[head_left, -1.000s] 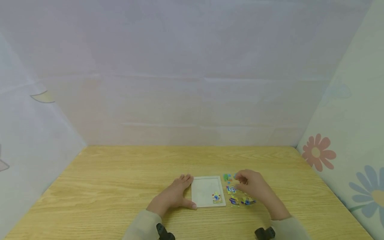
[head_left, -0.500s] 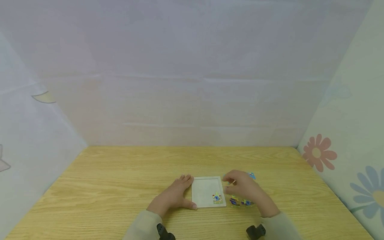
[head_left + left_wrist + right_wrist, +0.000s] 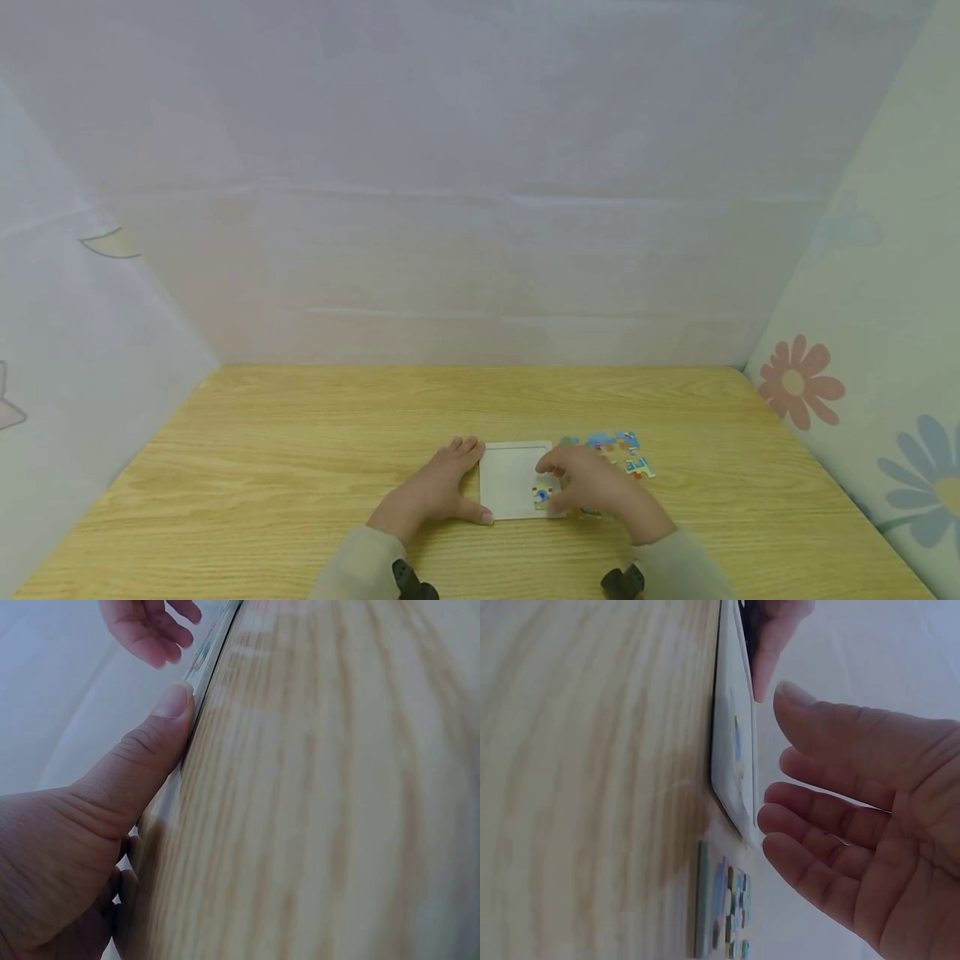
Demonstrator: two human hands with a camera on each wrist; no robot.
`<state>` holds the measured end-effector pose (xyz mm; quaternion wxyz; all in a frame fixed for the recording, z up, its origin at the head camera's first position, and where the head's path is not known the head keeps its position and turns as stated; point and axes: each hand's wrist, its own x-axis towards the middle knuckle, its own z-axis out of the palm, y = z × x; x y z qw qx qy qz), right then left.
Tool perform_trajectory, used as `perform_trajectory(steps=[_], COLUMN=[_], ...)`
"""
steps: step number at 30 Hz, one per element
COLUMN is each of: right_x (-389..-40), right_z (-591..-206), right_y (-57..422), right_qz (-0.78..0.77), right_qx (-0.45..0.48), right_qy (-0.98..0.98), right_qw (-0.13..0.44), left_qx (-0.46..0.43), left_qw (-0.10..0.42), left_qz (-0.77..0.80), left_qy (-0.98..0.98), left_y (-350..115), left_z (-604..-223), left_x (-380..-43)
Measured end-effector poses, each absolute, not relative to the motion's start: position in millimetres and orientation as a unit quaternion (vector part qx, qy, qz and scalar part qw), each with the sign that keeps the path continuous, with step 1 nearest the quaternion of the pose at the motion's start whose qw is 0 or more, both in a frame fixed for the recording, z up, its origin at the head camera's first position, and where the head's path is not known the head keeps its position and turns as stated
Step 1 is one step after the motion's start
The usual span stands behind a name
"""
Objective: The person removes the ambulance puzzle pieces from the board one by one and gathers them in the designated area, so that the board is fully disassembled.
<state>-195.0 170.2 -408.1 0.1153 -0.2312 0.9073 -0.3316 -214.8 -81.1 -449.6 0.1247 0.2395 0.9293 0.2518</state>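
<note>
A shallow white square puzzle tray point(image 3: 512, 475) lies on the wooden table, with one colourful jigsaw piece point(image 3: 542, 495) in its near right corner. Along the tray's left edge rests my left hand point(image 3: 441, 483), fingers spread towards the far corner and thumb at the near one. In the left wrist view the left thumb point(image 3: 146, 742) touches the tray's rim. My right hand point(image 3: 592, 485) is over the tray's right side, near that piece. Its fingers are loosely bent in the right wrist view, thumb apart from them, and nothing shows between them.
Several loose puzzle pieces point(image 3: 628, 441) lie right of the tray, some hidden behind the right hand and forearm. Another loose piece point(image 3: 640, 468) sits nearest the right. White cloth point(image 3: 480, 208) hangs behind the table, and a flowered cloth point(image 3: 885, 375) hangs on the right.
My right hand has moved left, from above the loose pieces to the tray's right side, uncovering pieces at the far right. My left hand and the tray have stayed in place.
</note>
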Motion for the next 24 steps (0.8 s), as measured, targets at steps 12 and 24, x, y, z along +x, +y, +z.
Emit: perform_trajectory(steps=[12, 24], right_x=[-198.4, -201.7], right_z=[-417.7, -416.0], right_y=[161.8, 157.1], right_qz=[-0.314, -0.283], right_qx=[-0.234, -0.235], right_qy=[0.912, 0.919], right_qw=[0.126, 0.143], left_qx=[0.247, 0.251], left_qw=[0.119, 0.115], left_qz=[0.250, 0.249], left_qy=[0.928, 0.928], left_y=[-80.5, -81.0], left_z=[-448.8, -451.8], left_x=[-214.4, -216.8])
